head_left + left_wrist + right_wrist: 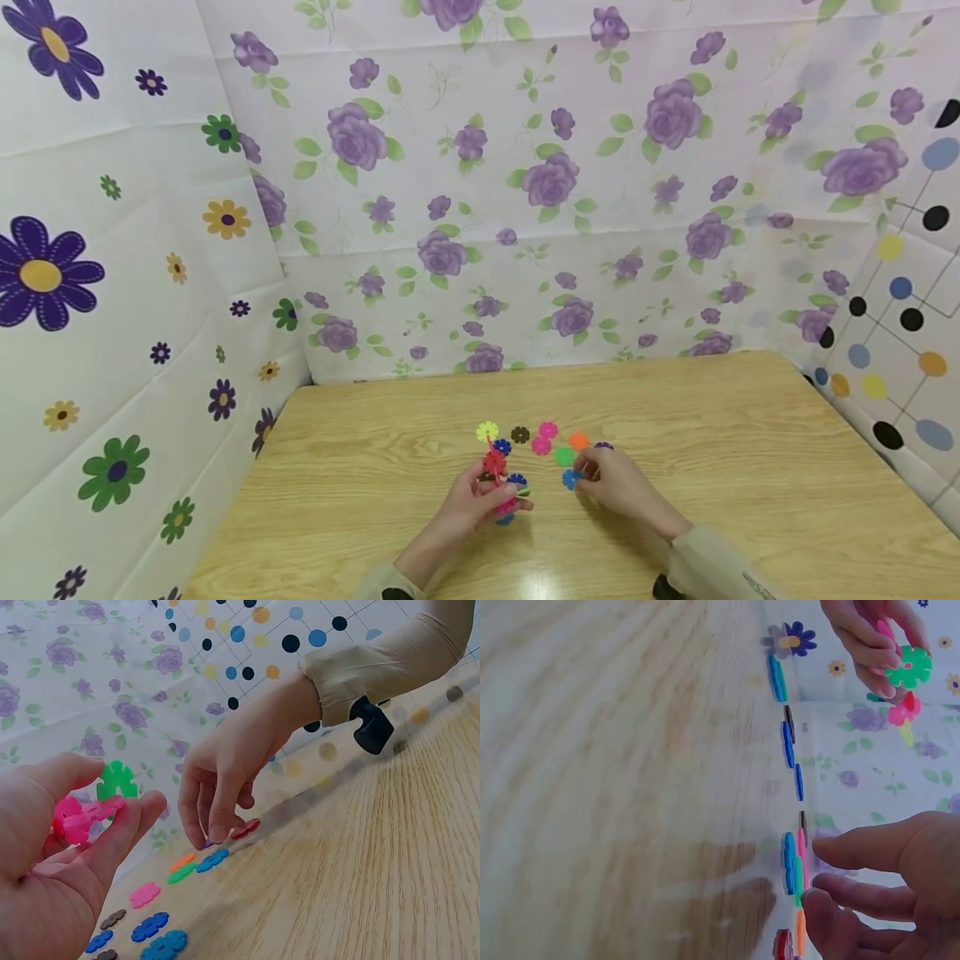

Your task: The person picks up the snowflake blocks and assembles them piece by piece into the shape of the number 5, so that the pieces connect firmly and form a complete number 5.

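My left hand holds a chain of joined plastic snowflake discs between thumb and fingers. In the chain are a red disc, a yellow disc, a green disc and pink discs. The right hand reaches down over loose discs, its thumb and fingers apart in the right wrist view. Close about its fingertips lie a light blue disc, a green disc, an orange disc, a purple disc and a red disc.
Pink discs, a brown disc and dark blue discs lie flat on the wooden table. Another light blue disc is beneath my left hand. Flowered cloth hangs behind the table, with patterned cloth at both sides.
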The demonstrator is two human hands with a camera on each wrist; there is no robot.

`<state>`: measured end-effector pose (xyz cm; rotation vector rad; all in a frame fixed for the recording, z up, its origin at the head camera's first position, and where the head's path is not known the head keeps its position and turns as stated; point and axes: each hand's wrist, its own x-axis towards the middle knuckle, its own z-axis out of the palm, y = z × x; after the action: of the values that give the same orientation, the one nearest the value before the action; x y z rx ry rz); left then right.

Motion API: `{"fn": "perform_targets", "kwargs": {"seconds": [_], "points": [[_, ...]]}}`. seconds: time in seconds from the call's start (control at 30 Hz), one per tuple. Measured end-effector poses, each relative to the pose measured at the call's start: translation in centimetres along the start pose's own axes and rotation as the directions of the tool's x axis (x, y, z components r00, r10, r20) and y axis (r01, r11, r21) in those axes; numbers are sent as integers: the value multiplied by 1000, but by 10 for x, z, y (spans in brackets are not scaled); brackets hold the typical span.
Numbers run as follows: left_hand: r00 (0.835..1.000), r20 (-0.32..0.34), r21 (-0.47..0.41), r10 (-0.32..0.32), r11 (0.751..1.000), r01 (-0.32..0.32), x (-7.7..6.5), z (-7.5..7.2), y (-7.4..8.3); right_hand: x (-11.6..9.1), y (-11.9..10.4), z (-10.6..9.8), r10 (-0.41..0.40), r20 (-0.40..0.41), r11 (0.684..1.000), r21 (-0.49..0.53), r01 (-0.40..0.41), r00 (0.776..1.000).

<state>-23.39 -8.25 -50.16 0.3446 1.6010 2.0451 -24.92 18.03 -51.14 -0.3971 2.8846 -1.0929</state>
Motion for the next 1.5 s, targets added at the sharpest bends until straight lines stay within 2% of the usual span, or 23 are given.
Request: {"fn": "perform_targets", "kwargs": {"seconds": [0.2,0.57,0.9,1.17,1.5], "points": [[1000,18,-4,9,1000,-9,1,-1,-2,5,-3,5,66,-11,997,-50,-66,998],[1000,6,77,24,997,-25,2,-1,-7,8,-3,9,79,-21,994,-70,-80,997],[999,-54,100,3,995,3,-1,2,-7,6,-5,8,51,26,996,-74,-49,998],[1000,-21,77,-1,997,2,-1,3,-9,3,-3,6,-11,46,997,-76,14,999],[999,-32,79,3,997,0,0,1,-13,1,2,4,-58,23,997,44,56,998]]}}
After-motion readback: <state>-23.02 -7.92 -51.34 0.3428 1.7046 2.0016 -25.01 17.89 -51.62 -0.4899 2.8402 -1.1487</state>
